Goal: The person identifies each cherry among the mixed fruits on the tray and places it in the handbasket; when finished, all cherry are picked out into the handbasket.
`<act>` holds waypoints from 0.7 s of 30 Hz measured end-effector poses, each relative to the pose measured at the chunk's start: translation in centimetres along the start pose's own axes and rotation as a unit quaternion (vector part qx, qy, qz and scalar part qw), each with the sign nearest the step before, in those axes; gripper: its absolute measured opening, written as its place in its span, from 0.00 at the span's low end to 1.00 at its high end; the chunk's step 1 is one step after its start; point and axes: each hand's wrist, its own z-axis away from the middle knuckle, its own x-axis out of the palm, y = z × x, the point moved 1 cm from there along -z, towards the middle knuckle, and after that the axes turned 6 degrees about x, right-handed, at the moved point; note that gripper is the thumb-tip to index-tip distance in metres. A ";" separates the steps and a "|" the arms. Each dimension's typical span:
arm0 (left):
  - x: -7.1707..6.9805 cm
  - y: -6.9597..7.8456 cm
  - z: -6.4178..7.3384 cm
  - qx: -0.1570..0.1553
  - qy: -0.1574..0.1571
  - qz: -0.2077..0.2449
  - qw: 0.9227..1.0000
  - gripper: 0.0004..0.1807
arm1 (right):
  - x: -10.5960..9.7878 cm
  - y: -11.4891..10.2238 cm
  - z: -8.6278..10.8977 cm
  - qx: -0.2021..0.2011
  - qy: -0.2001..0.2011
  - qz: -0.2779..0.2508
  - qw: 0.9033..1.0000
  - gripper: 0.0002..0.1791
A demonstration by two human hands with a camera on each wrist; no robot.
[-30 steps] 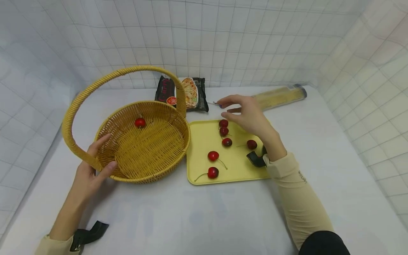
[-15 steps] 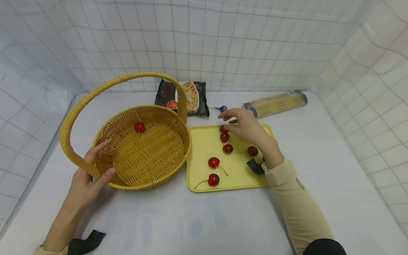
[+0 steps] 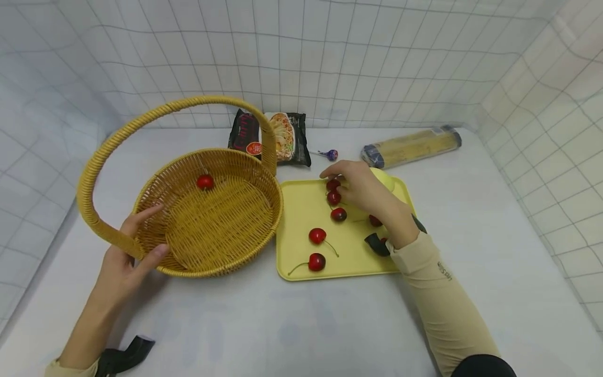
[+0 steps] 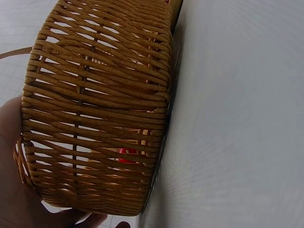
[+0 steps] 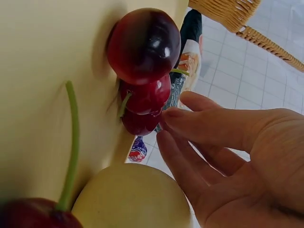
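A yellow wicker basket [image 3: 221,225] with a tall arched handle holds one red cherry [image 3: 204,181]. My left hand [image 3: 123,262] grips its left rim near the foot of the handle, thumb over the edge; the left wrist view shows the woven side [image 4: 95,109] close up. To the right, a yellow tray [image 3: 294,209] bears several dark red cherries with green stems. My right hand [image 3: 365,188] reaches over the tray's far part, thumb and fingers parted around the farthest cherry [image 3: 332,185]. In the right wrist view the fingertips are right at that cherry [image 5: 141,124].
Behind the basket lies a black noodle packet [image 3: 285,137]. A lollipop [image 3: 332,155] and a long clear pack of pasta [image 3: 412,146] lie beyond the tray. A pale yellow round thing [image 5: 133,197] sits on the tray beside my right hand. White grid-patterned sheeting [image 3: 330,63] stands behind.
My right hand has come down from beyond the tray's far edge to the farthest cherry. The left hand stays on the basket rim; the head view has shifted slightly.
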 end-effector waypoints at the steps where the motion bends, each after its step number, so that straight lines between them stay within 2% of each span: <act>1: 0.0 0.1 0.1 -0.006 0.000 -0.001 1.000 0.38 | 0.0 -0.1 0.0 -0.003 0.001 0.002 1.000 0.25; 7: 0.1 0.2 0.1 -0.025 -0.002 -0.002 1.000 0.37 | 0.4 -0.1 0.2 -0.002 0.003 0.028 1.000 0.27; 14: 0.2 0.2 0.1 -0.006 -0.001 -0.013 1.000 0.36 | 1.2 -0.1 0.1 -0.004 -0.020 0.059 0.998 0.22; 21: 0.0 0.3 0.0 -0.023 0.000 -0.024 0.999 0.36 | 1.4 -0.6 -0.2 -0.033 -0.041 0.048 0.997 0.18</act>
